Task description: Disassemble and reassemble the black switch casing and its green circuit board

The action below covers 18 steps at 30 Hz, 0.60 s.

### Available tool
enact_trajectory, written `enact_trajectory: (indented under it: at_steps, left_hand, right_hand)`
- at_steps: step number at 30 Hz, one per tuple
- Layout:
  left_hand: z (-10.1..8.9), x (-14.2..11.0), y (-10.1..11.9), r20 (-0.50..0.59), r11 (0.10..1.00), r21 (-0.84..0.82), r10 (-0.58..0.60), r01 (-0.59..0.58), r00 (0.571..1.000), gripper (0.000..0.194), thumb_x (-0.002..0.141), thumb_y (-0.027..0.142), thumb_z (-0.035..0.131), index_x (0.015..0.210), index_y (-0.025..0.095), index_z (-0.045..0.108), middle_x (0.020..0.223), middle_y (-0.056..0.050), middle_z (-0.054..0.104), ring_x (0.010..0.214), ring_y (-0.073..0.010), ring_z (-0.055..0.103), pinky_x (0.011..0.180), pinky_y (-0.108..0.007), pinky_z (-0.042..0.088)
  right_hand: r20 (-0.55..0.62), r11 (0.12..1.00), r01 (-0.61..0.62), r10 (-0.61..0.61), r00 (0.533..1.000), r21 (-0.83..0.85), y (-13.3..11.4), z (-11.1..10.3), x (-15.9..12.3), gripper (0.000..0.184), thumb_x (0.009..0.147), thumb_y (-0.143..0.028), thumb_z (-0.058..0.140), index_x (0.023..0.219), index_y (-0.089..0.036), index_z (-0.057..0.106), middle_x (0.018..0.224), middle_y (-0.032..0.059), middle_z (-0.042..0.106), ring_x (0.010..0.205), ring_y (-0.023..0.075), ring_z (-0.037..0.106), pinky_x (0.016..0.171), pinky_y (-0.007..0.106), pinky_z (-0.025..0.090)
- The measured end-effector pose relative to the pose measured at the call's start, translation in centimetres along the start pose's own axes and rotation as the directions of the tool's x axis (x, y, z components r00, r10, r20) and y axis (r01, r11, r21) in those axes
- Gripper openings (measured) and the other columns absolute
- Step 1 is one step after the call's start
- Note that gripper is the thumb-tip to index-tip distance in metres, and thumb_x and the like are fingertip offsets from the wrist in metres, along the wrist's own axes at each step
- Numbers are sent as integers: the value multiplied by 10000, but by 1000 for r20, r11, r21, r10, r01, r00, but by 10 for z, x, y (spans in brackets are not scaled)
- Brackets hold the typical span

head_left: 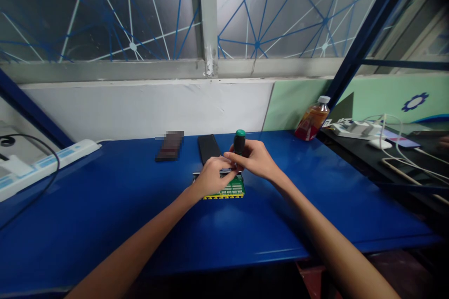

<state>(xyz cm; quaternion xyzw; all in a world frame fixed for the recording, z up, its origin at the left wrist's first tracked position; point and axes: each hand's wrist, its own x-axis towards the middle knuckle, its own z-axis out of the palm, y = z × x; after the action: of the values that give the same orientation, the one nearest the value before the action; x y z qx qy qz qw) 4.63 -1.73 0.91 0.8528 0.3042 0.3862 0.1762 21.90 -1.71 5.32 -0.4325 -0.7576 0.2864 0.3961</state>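
A screwdriver (240, 141) with a black handle and green cap stands upright in my right hand (259, 159), whose fingers wrap round the handle. Its shaft and tip are hidden by my fingers. My left hand (213, 177) lies over a green circuit board (234, 188) with a yellow edge strip. The left fingers are bent and drawn together beside the screwdriver's lower end; what they pinch is hidden. Just behind the board, a flat black case-like piece (208, 145) rests on the blue table (196, 238).
A dark, partly pixelated flat item (170, 145) lies at the back left. A white power strip (52, 163) with a black cable runs along the left. A drink bottle (312, 119) leans at the back right. White cables (403, 161) and a phone (401, 138) lie on a black surface.
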Motion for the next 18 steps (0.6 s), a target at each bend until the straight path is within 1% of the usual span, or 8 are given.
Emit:
enact_trajectory:
  at_steps: [2, 6, 9, 12, 15, 18]
  left_hand:
    - [-1, 0, 0, 27, 1000, -2, 9, -9, 1000, 173, 839, 154, 572, 879, 174, 740, 899, -57, 751, 876, -201, 690, 800, -311, 523]
    - [-3, -1, 0, 88, 999, -29, -24, 27, 996, 226, 810, 112, 535, 923, 170, 722, 926, -59, 738, 897, -203, 680, 831, -327, 518]
    - [-4, -1, -1, 119, 998, -46, -34, 40, 992, 251, 787, 91, 537, 948, 164, 716, 955, -65, 733, 902, -203, 676, 855, -338, 516]
    - [-4, -1, -2, 126, 997, -61, -33, 41, 992, 226, 797, 109, 565, 954, 168, 716, 965, -62, 735, 909, -201, 673, 861, -343, 516]
    - [-2, 2, -4, 89, 997, -29, -63, 66, 994, 174, 815, 149, 595, 918, 182, 731, 939, -56, 743, 895, -204, 678, 840, -345, 522]
    - [5, 6, -4, -19, 993, -22, -119, 119, 993, 159, 827, 176, 611, 913, 185, 744, 934, -55, 752, 871, -203, 694, 815, -329, 533]
  right_hand:
    - [-6, 1000, -4, 4, 1000, -8, 0, 0, 0, 334, 815, -500, 610, 798, -169, 651, 637, 22, 599, 587, 142, 526, 537, 293, 387]
    - [-32, 1000, -12, 11, 999, -16, 2, -1, 1, 336, 814, -503, 610, 814, -170, 652, 633, 24, 597, 587, 147, 534, 539, 297, 393]
    - [-54, 1000, -7, 7, 999, -2, 2, -2, 1, 334, 815, -504, 615, 814, -172, 648, 633, 23, 604, 589, 147, 552, 548, 296, 404]
    - [-71, 999, -4, 7, 997, 42, 0, -1, 0, 334, 813, -502, 624, 823, -169, 640, 608, 19, 608, 561, 146, 572, 544, 293, 418]
    - [-98, 995, 6, 3, 995, 95, -3, -2, 0, 341, 814, -504, 623, 845, -165, 631, 569, 9, 600, 523, 144, 584, 532, 288, 436]
    - [-202, 998, 49, -40, 979, 41, -6, -4, -1, 331, 811, -498, 624, 825, -167, 632, 616, 22, 622, 536, 139, 580, 547, 291, 445]
